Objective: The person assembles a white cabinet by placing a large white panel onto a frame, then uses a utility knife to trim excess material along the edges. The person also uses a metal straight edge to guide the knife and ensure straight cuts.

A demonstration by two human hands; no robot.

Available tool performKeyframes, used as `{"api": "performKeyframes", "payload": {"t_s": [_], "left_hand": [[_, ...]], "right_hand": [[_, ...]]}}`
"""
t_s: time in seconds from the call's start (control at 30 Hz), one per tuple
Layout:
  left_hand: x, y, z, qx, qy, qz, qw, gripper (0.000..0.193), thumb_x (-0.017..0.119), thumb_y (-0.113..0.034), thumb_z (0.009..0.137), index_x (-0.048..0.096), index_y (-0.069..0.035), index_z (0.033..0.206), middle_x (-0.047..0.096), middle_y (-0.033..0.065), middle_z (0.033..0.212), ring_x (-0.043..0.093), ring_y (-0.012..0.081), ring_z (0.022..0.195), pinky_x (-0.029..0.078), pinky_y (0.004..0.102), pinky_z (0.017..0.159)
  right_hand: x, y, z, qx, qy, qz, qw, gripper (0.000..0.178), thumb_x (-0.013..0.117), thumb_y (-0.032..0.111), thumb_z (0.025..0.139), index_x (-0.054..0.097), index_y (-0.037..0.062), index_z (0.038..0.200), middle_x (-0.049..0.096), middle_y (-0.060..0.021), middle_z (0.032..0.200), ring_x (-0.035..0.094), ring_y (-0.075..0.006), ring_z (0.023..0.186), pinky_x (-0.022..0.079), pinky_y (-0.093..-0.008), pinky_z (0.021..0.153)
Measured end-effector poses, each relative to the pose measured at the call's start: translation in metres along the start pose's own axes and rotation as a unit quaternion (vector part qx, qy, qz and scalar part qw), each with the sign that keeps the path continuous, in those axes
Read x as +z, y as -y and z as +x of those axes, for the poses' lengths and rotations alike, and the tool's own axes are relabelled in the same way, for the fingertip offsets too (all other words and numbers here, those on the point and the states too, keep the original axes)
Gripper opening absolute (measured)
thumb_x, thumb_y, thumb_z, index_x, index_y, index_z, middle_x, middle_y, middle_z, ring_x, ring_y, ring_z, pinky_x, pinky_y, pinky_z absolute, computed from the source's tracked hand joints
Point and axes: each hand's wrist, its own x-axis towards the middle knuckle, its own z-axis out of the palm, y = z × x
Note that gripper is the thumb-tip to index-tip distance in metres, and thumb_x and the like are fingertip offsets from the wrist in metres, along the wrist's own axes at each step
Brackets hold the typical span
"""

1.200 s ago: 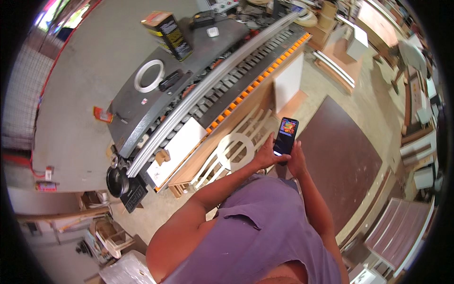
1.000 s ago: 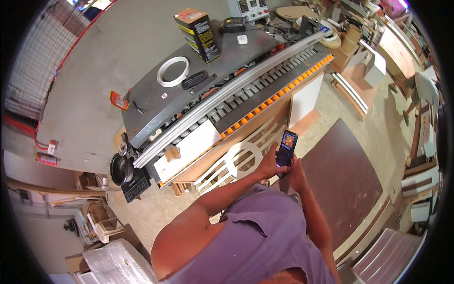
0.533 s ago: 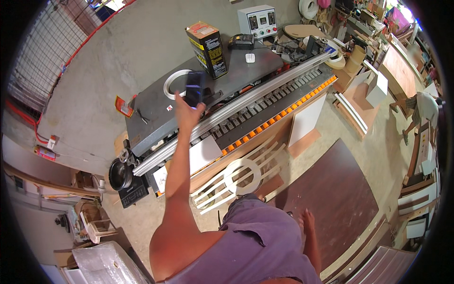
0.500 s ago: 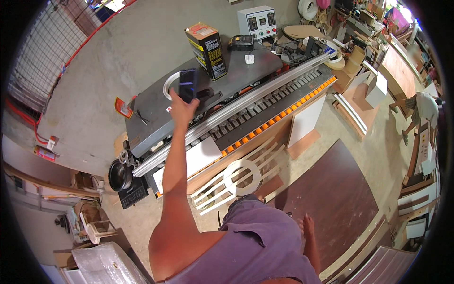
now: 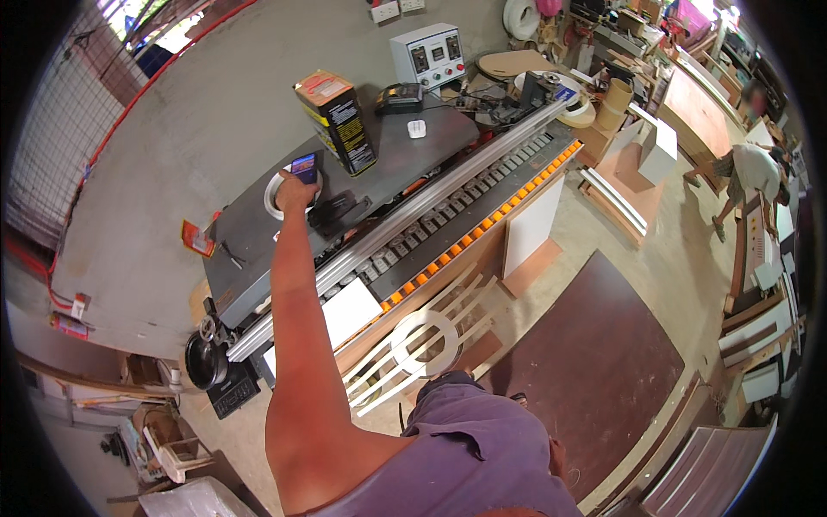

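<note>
My left hand [image 5: 295, 193] reaches far out over the grey machine top [image 5: 250, 237] and is closed on a smartphone [image 5: 303, 168] with a lit screen. Under and beside these fingers sits a white ring-shaped roll [image 5: 274, 202], partly covered. Just right of the hand lies a black object [image 5: 340, 209], its kind unclear. A tall black and yellow rectangular can [image 5: 349, 129] stands right of the phone. My right hand [image 5: 557, 455] hangs low beside my purple shirt, mostly hidden, so its fingers do not show clearly.
On the machine top are a black battery charger [image 5: 400, 98] and a white adapter [image 5: 417, 128]. Behind stands a white control box [image 5: 428, 57]. A long metal rail [image 5: 413, 207] runs along the front. A dark brown board [image 5: 594, 370] lies on the floor. Another person [image 5: 758, 171] bends at far right.
My left hand has lowered the phone toward the machine top, over the white roll, and the screen now shows lit. The view has shifted, and my right hand is more hidden.
</note>
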Motion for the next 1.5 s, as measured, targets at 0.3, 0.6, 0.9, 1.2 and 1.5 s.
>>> {"api": "performKeyframes", "payload": {"t_s": [0.3,0.6,0.9,1.2,1.5], "left_hand": [[0.004,-0.022,-0.018,0.009,-0.113,-0.025,0.993,0.118,0.083,-0.055,0.066,0.024,0.004,0.15,0.053,0.0261,0.137,0.055,0.0375,0.125,0.046,0.0482,0.102],[0.157,-0.092,-0.263,0.298,-0.018,-0.445,0.844,0.024,0.063,-0.022,0.096,0.052,-0.002,0.091,0.051,0.0103,0.085,0.05,0.0197,0.075,0.045,0.0325,0.069],[0.418,-0.138,-0.604,0.614,0.658,0.06,0.431,0.062,0.067,-0.049,0.086,0.061,-0.007,0.132,0.066,0.0185,0.122,0.063,0.0276,0.114,0.05,0.0374,0.097],[0.396,-0.278,-0.592,0.54,0.592,0.239,0.549,0.058,0.069,-0.057,0.082,0.072,-0.007,0.111,0.073,0.0098,0.101,0.067,0.0266,0.086,0.052,0.0442,0.075],[0.398,-0.445,-0.757,0.538,0.556,0.09,0.627,0.063,0.067,-0.056,0.081,0.071,-0.001,0.112,0.068,0.0239,0.115,0.064,0.0373,0.111,0.05,0.0428,0.096]], "right_hand": [[0.012,-0.006,0.013,-0.024,-0.015,0.054,0.998,0.053,0.062,0.051,0.092,0.064,0.0031,0.115,0.066,-0.0074,0.096,0.064,-0.0197,0.082,0.05,-0.0348,0.061],[0.037,-0.003,0.076,0.053,0.165,0.223,0.959,0.063,0.053,0.052,0.095,0.058,0.0024,0.133,0.063,-0.0197,0.126,0.063,-0.0336,0.11,0.048,-0.0424,0.097],[-0.025,0.006,0.164,-0.292,0.29,-0.296,0.862,0.058,0.051,0.052,0.092,0.057,0.0157,0.137,0.052,-0.0176,0.144,0.052,-0.0346,0.128,0.039,-0.0457,0.109],[-0.167,0.019,0.151,-0.132,0.325,0.065,0.934,0.068,0.049,0.061,0.095,0.051,0.0132,0.144,0.053,-0.009,0.145,0.046,-0.0259,0.134,0.034,-0.0392,0.111],[-0.296,-0.093,0.106,0.124,0.171,0.198,0.957,0.089,0.055,0.081,0.079,0.054,0.0178,0.142,0.044,-0.016,0.151,0.042,-0.0336,0.138,0.037,-0.0567,0.107]]}}
